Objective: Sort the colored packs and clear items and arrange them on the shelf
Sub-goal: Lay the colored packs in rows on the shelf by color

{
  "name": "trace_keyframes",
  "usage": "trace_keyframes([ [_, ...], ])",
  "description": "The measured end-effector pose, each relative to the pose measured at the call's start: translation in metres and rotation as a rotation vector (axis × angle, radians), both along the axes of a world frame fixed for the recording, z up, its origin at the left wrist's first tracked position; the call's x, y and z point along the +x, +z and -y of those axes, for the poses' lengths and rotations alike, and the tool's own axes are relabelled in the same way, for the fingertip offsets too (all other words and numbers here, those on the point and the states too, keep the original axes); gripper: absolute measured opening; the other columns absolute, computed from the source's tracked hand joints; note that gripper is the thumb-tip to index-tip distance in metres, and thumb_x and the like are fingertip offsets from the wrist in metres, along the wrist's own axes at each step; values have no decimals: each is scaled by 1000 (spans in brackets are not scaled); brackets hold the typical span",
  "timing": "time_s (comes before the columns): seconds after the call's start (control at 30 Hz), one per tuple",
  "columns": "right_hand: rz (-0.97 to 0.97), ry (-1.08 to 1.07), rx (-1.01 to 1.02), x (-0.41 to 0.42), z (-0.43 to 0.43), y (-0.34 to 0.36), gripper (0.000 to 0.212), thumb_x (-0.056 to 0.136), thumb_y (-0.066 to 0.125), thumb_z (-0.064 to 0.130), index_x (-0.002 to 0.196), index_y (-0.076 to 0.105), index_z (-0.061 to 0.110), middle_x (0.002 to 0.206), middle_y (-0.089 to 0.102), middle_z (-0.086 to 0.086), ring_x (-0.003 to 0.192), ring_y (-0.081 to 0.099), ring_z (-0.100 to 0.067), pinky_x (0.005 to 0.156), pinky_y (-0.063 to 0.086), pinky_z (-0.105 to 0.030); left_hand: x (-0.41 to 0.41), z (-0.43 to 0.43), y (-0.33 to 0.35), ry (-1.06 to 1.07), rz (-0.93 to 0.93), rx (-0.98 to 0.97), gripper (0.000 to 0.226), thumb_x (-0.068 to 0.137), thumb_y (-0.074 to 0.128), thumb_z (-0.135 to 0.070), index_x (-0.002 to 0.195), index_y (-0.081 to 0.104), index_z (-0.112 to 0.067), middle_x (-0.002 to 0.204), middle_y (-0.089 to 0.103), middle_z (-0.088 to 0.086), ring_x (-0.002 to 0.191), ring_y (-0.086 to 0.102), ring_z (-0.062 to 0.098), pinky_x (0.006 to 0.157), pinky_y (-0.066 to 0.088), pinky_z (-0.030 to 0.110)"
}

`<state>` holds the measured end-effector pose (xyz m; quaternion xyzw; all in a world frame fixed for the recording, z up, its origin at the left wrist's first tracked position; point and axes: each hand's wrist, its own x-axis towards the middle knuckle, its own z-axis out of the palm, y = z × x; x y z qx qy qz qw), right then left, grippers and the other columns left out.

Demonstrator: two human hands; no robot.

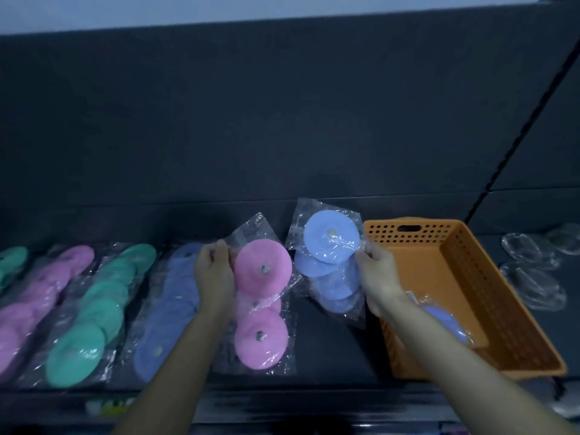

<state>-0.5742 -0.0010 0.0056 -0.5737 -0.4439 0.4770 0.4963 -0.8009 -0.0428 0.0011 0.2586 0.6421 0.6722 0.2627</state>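
My left hand (212,265) pinches the left edge of a clear-wrapped pink disc pack (263,271), held tilted above more pink packs (261,340) lying on the shelf. My right hand (375,271) pinches the right edge of a blue disc pack (329,240), raised over a small pile of blue packs (337,293). Rows of sorted packs lie to the left on the shelf: blue (169,309), green (94,315) and pink (34,296). Several clear items (530,277) lie at the far right.
An orange perforated basket (470,277) stands on the shelf right of my right hand, with one blue pack (448,321) inside. The dark shelf back panel (282,120) rises behind everything. The shelf's front edge (298,394) runs below the packs.
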Motion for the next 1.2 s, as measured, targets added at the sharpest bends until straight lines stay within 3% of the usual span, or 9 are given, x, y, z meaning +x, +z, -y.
trace_keyframes([
  [0.33, 175, -62, -164, -15, 8, -30, 19, 96, 37, 5, 90, 53, 13, 74, 54, 3, 70, 50, -12, 55, 37, -25, -17, 35, -17, 46, 196, -11, 22, 94, 41, 0, 93, 56, -16, 69, 59, 7, 56, 49, 15, 51, 36, 24],
  [0.53, 551, 46, -92, -11, 17, -37, 29, 93, 48, 15, 121, 43, 8, 114, 55, -13, 107, 54, -32, 95, 41, -41, -19, 50, -26, -27, 232, -79, 39, 87, 32, 11, 76, 64, -8, 75, 62, 12, 67, 52, 22, 58, 38, 29],
  [0.63, 768, 136, 7, -14, 31, -33, 62, 89, 49, 6, 144, 22, 7, 143, 33, -20, 128, 38, -37, 111, 29, -43, -15, 55, -27, -15, 317, -89, 38, 89, 33, 10, 77, 64, -8, 75, 63, 12, 64, 53, 20, 57, 39, 28],
  [0.73, 1069, 298, 374, -23, 51, -29, 53, 85, 60, 11, 134, 43, 3, 146, 29, -27, 130, 35, -44, 108, 33, -46, -11, 60, -26, -29, 400, -68, 36, 90, 33, 10, 80, 63, -7, 77, 63, 10, 64, 55, 16, 58, 46, 25],
  [0.8, 982, 486, 379, -34, 65, -24, 47, 88, 62, 27, 131, 50, 11, 148, 33, -20, 128, 42, -36, 101, 38, -37, -6, 63, -25, -42, 439, -50, 34, 91, 34, 10, 82, 62, -6, 76, 63, 10, 62, 55, 14, 60, 46, 24],
  [0.93, 858, 726, 233, -50, 82, -36, 67, 89, 53, 52, 145, 31, 22, 157, 17, -6, 143, 20, -19, 109, 26, -25, 5, 71, -29, -107, 488, -46, 23, 89, 45, 11, 83, 59, -6, 67, 65, 3, 56, 61, 8, 57, 52, 22],
  [1.03, 968, 821, 287, -52, 89, -49, 80, 85, 55, 56, 150, 19, 27, 159, 6, -3, 145, 14, -16, 111, 25, -27, 2, 82, -41, -171, 353, -163, 22, 83, 55, 14, 80, 56, -8, 71, 60, 3, 60, 60, 9, 59, 53, 24],
  [1.1, 1042, 901, 322, -52, 92, -57, 79, 84, 54, 58, 150, 19, 30, 160, 5, -1, 145, 12, -16, 113, 23, -27, -8, 89, -49, -221, 53, -308, 20, 78, 60, 11, 76, 57, -9, 73, 60, 4, 67, 58, 16, 67, 49, 25],
  [1.2, 1082, 974, 335, -54, 94, -66, 73, 88, 53, 53, 149, 20, 33, 159, 12, -1, 146, 10, -18, 116, 13, -27, -19, 97, -56, -309, -332, -494, 15, 76, 71, -9, 81, 57, -13, 73, 61, -6, 68, 57, 11, 58, 37, 6],
])
